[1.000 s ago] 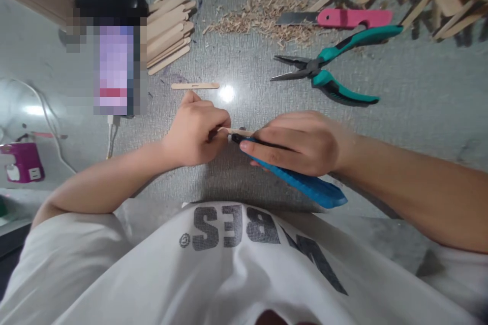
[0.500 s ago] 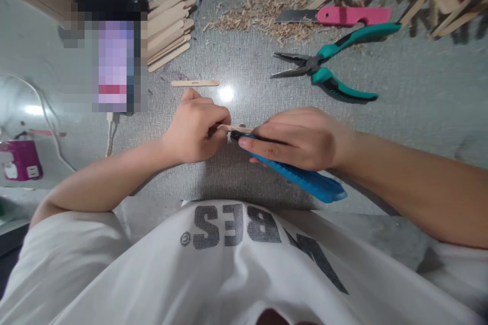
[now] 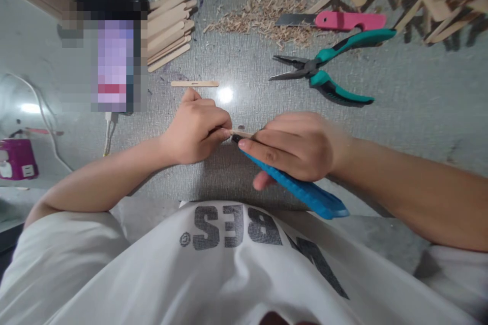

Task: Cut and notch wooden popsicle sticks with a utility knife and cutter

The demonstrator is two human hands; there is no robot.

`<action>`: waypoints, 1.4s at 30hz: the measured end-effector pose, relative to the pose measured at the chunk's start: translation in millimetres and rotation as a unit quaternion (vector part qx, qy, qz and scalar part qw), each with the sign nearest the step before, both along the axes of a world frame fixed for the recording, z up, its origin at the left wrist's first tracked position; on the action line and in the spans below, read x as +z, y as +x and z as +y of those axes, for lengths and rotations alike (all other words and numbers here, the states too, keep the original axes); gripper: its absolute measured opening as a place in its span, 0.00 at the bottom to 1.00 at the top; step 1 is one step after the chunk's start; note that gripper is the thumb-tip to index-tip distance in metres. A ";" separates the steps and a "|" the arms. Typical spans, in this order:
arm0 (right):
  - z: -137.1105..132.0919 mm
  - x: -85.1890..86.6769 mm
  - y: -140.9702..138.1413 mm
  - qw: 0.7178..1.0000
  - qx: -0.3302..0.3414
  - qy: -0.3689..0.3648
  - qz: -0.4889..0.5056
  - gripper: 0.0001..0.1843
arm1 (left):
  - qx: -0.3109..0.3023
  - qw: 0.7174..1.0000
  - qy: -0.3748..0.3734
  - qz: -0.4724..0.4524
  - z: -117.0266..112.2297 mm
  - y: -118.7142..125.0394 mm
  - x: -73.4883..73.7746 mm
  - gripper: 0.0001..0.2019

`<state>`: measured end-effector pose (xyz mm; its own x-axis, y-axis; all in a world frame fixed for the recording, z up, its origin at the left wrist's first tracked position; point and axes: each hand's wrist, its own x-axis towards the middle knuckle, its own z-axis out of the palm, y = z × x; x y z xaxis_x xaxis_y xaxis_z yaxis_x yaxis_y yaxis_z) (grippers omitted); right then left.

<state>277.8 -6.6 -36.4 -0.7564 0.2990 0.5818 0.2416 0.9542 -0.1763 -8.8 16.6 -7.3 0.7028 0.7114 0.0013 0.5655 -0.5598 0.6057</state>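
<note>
My left hand [image 3: 200, 127] is closed, pinching one end of a wooden craft stick [image 3: 241, 133] between thumb and fingers. Wrapped around a blue utility knife [image 3: 301, 190], my right hand [image 3: 297, 144] lies just to the right of it. The knife's dark tip is close to the left fingertips, beside the stick; its blade edge is too small to make out. The stick's right part runs behind my right fingers. Another craft stick [image 3: 194, 84], with a small slot in its middle, lies flat beyond my left hand.
Teal-handled pliers [image 3: 312, 67] lie spread at the right, below a pink knife [image 3: 351, 21]. Wood shavings [image 3: 263, 12] and many loose sticks [image 3: 434, 0] fill the far side. A stick stack [image 3: 168, 30] sits beside a blurred phone [image 3: 112, 66], and a purple adapter [image 3: 19, 159] is at left.
The blue knife's rear end has swung slightly toward my body, and my right thumb now shows below the handle. My left hand has barely moved.
</note>
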 end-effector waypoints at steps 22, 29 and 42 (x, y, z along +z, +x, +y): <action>-14.2 22.3 1.9 0.996 -0.032 -0.069 -0.054 0.18 | 0.026 0.999 -0.011 -0.020 -6.3 1.8 4.5 0.14; -17.7 20.0 5.9 0.991 -0.029 -0.106 -0.073 0.16 | 0.035 0.999 -0.016 0.000 -6.6 4.3 7.5 0.14; -23.1 -4.6 3.3 0.986 -0.088 -0.136 -0.028 0.22 | 0.041 0.999 -0.023 -0.004 -7.1 3.0 7.3 0.14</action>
